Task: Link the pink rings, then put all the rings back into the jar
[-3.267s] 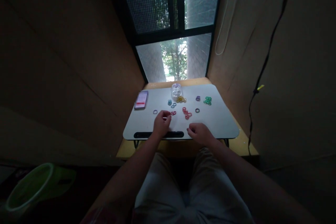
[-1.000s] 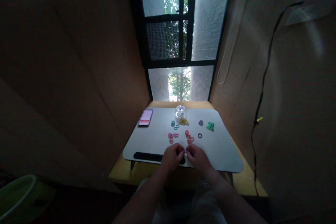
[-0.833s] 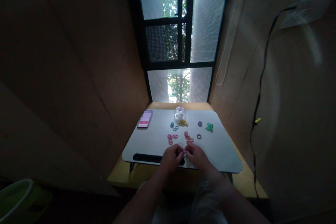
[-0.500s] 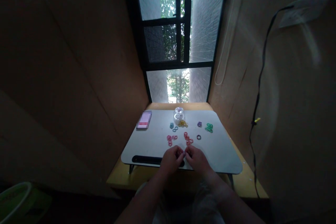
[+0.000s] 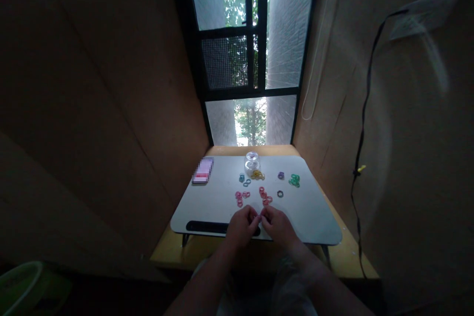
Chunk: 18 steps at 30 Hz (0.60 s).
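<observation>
Apart earlier, the left hand (image 5: 242,225) and right hand (image 5: 277,225) now meet below the pink rings (image 5: 239,203), fingertips pinched narrow; anything held is too small to tell.

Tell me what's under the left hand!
Under the left hand runs a long black slot in the white tabletop. Its ends show but the hand covers part between. I can't tell what else hides there.

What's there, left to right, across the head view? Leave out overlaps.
Green tub → phone → pink rings → orange-red rings → purple rings → green rings → hanging black cord.
</observation>
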Motion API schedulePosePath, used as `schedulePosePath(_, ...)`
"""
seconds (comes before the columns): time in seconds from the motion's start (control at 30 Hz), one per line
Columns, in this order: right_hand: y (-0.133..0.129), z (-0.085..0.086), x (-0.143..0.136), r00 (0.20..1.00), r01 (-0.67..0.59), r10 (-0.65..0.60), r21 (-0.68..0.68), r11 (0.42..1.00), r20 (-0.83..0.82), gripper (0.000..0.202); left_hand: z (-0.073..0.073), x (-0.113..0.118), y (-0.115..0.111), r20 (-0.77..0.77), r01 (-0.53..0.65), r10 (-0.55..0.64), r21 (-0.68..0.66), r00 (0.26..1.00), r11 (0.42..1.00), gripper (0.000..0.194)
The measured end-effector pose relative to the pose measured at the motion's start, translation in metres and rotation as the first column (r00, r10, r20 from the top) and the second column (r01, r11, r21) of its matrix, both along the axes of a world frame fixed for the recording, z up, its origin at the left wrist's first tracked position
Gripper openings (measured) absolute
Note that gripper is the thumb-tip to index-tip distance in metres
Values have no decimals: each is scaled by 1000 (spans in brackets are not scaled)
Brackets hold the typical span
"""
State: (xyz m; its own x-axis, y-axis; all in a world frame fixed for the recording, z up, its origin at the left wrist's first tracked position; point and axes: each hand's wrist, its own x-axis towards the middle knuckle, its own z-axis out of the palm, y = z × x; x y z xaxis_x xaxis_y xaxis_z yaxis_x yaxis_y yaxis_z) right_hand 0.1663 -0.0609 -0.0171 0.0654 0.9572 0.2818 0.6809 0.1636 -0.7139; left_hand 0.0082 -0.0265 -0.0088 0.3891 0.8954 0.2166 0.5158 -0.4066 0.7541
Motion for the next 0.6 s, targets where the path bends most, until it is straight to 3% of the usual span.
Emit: schedulePosePath(0.6,-1,1,-1,1000,14,-14,-9,1000,-2,10,-2,-1,0,37,26,-26,1,999,1000,15)
